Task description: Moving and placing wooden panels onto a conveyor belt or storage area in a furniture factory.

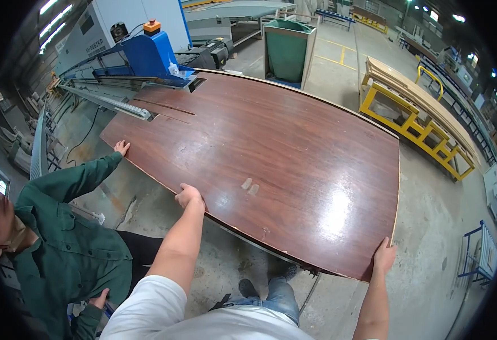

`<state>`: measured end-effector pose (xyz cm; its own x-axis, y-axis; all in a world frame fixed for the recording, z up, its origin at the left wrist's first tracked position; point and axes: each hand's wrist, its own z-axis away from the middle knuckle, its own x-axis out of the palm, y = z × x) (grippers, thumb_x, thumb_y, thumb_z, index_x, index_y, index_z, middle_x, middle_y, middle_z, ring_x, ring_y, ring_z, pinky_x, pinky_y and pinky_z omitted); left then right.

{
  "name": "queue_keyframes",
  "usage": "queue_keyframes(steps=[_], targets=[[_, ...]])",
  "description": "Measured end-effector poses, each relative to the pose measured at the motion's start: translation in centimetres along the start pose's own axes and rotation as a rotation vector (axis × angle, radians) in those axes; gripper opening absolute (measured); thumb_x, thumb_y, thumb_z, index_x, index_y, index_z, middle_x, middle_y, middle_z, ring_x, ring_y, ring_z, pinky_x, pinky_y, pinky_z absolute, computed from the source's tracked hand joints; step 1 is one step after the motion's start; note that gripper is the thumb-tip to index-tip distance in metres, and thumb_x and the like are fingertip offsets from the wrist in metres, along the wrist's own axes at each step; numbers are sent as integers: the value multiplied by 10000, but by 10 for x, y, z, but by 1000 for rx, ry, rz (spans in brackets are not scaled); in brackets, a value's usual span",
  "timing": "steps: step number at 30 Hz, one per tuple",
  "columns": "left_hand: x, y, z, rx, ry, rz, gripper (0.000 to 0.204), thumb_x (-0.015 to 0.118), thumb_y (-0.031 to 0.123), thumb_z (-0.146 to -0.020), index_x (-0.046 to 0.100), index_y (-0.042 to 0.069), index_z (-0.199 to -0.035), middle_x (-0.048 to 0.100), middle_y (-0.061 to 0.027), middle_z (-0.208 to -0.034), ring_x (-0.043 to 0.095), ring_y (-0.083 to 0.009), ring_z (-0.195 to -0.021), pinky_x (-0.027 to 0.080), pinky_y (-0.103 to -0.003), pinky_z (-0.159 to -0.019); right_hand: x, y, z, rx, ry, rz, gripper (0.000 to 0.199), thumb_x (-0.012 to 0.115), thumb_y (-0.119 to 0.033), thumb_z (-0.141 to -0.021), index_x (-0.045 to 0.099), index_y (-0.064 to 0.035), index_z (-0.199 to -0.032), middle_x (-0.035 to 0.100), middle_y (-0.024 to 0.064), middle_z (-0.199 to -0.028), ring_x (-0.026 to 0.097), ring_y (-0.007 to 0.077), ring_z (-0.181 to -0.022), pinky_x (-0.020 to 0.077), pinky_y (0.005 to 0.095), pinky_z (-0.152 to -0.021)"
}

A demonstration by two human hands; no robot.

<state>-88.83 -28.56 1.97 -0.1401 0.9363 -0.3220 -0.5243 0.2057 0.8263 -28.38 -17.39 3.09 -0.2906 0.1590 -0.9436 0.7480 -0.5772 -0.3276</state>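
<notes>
A large glossy brown wood-grain board (282,153) stretches flat in front of me, from a machine at the far left to the near right. My left hand (190,196) is closed on its near edge, left of the middle. At the near right corner, my right hand (384,256) grips the right edge, with its thumb side showing and its other fingers partly hidden. Two small pale marks (250,186) show on the board's surface. To my left, a co-worker's hand (122,148) in a green sleeve rests on the same near edge, farther along.
A blue and white machine (146,54) with an orange-topped button box and a long metal rail stands at the far left. Behind the board is a green bin (288,51). A yellow frame (413,124) carries long boards at the right. The co-worker (72,226) stands close on my left.
</notes>
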Motion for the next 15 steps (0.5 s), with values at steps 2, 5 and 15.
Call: queue_keyframes(steps=[2, 5, 15], targets=[[5, -4, -12, 18, 4, -86, 650, 501, 401, -988, 383, -116, -1364, 513, -316, -1356, 589, -409, -1185, 503, -451, -994, 3, 3, -2, -15, 27, -24, 623, 478, -541, -964, 554, 27, -1209, 642, 276, -1154, 595, 452, -1106, 469, 514, -935], [7, -11, -41, 54, 87, -70, 617, 499, 420, -975, 431, -92, -1312, 567, -309, -1275, 611, -427, -1135, 506, -474, -973, 14, 3, -6, -45, 28, -22, 628, 468, -560, -959, 589, 19, -1171, 646, 279, -1151, 606, 454, -1087, 471, 513, -921], [3, -7, -19, 57, 166, -259, 640, 551, 439, -935, 433, -56, -1324, 563, -281, -1295, 605, -441, -1133, 487, -494, -991, 16, 20, -15, -121, 21, 25, 648, 426, -553, -981, 560, 19, -1256, 641, 262, -1188, 595, 444, -1115, 468, 507, -932]])
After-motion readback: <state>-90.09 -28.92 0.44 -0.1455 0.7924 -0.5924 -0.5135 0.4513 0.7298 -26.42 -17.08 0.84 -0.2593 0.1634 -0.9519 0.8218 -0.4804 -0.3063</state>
